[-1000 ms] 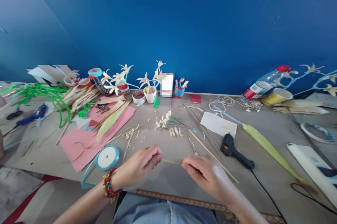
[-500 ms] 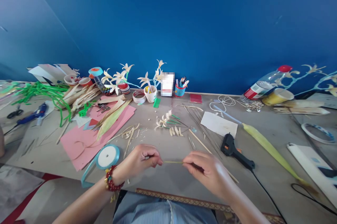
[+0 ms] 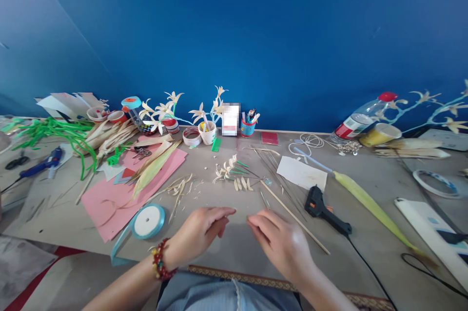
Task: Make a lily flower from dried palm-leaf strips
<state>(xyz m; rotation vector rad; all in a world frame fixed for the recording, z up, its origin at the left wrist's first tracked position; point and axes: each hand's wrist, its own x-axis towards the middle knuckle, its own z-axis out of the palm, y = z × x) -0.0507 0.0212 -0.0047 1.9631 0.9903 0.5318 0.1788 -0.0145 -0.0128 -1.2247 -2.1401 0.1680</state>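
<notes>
My left hand (image 3: 204, 230), with a red bead bracelet at the wrist, is above the table's front part, its fingers stretched and apart from the thumb, nothing seen in it. My right hand (image 3: 280, 240) faces it across a small gap, fingertips pinched together; what they hold, if anything, is too small to make out. Beyond the hands lie small white flowers (image 3: 227, 168) on green stems and a row of cream petals (image 3: 243, 184). The blue ribbon roll (image 3: 148, 221) rests left of my left hand, and a thin stick (image 3: 296, 218) lies beyond my right hand.
A black glue gun (image 3: 325, 211) with a cable lies at the right, near a yellow-green husk (image 3: 373, 208). Pink paper (image 3: 106, 204) and husks cover the left. Cups, flowers and a bottle (image 3: 361, 118) line the blue wall.
The thin strand stretched between both hands is no longer visible. My left fingers have opened and straightened. My right hand has shifted slightly left, and the view has moved a little.
</notes>
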